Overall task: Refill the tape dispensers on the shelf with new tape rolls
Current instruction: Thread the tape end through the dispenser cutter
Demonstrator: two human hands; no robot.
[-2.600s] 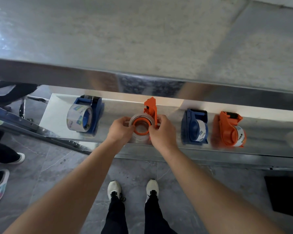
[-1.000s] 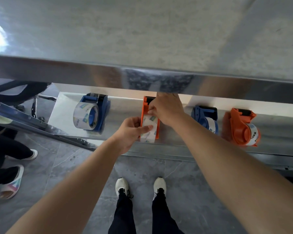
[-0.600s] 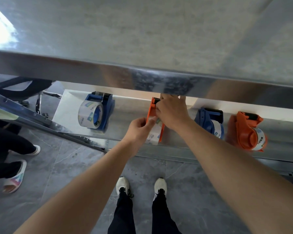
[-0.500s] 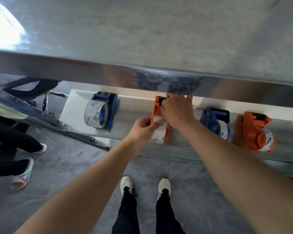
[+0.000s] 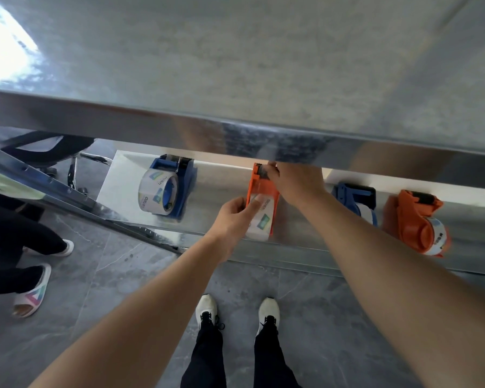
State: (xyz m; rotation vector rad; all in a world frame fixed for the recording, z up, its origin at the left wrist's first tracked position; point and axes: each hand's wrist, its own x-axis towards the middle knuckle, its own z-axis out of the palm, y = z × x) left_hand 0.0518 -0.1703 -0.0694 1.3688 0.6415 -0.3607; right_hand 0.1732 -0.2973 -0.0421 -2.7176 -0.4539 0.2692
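Step in hand: threading a new roll into the middle orange dispenser (image 5: 263, 189) on the shelf (image 5: 305, 247). Left hand (image 5: 233, 219) is pinched on the roll (image 5: 261, 219) at the dispenser's near end, thumb on top, fingers round its left side; right hand (image 5: 294, 182) is closed on the dispenser's far end by the cutter, fingertips partly hidden under the upper shelf lip, so whether it has the tape end I can't tell. Judgement: the roll looks seated, and the next move calls for drawing the free end over the roller to the blade while the left hand steadies the roll (sticky, will snag if slack). Other dispensers: blue one (image 5: 177, 183) at left holds a full printed roll (image 5: 157, 193); a second blue one (image 5: 356, 200) right of the hands shows a roll inside; far-right orange one (image 5: 415, 219) also has a roll. No spare rolls in view.
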